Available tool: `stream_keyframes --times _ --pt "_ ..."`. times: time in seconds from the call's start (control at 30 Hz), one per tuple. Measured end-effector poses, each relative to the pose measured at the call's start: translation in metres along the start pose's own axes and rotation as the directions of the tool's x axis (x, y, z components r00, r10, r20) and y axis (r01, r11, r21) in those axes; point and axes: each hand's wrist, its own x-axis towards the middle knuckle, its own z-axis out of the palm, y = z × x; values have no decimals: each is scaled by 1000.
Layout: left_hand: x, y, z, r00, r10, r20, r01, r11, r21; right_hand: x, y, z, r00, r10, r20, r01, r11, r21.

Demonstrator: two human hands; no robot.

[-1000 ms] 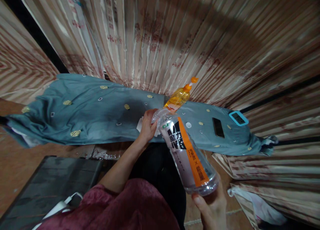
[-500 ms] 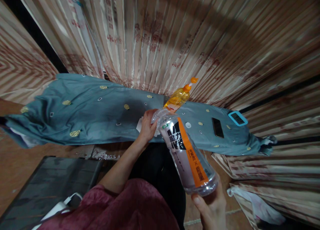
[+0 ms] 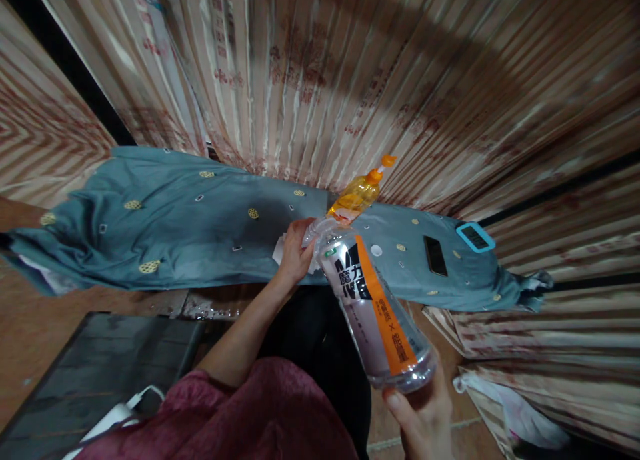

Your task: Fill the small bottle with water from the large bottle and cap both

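My right hand (image 3: 423,413) grips the base of a large clear plastic bottle (image 3: 373,307) with a white, black and orange label, tilted with its neck pointing away from me. My left hand (image 3: 295,250) is closed around the bottle's neck, with a piece of white tissue (image 3: 279,249) under the fingers. The bottle hangs over the near edge of a surface draped in blue-grey patterned cloth (image 3: 190,227). Behind the bottle's neck stands a yellow bottle with an orange flip cap (image 3: 359,192).
On the cloth lie a small white cap (image 3: 377,250), a black phone (image 3: 436,255) and a device with a blue frame (image 3: 475,237). Pleated curtains (image 3: 350,80) hang behind. A dark flat panel (image 3: 95,373) lies low left; a white plastic bag (image 3: 520,417) sits low right.
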Motion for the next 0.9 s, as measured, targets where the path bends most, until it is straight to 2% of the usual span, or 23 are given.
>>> stream_keyframes --times 0.23,0.5,0.9 --pt "0 1 0 1000 11 -7 -11 999 -37 -1 -2 0 1000 2 3 -1 1000 -22" --pt "1 2 -2 1000 3 3 -3 999 -38 -2 -8 3 998 58 -18 -58 998 18" --pt "0 -3 -1 999 51 5 -51 999 6 -1 0 -2 999 -30 -14 29 997 -78"
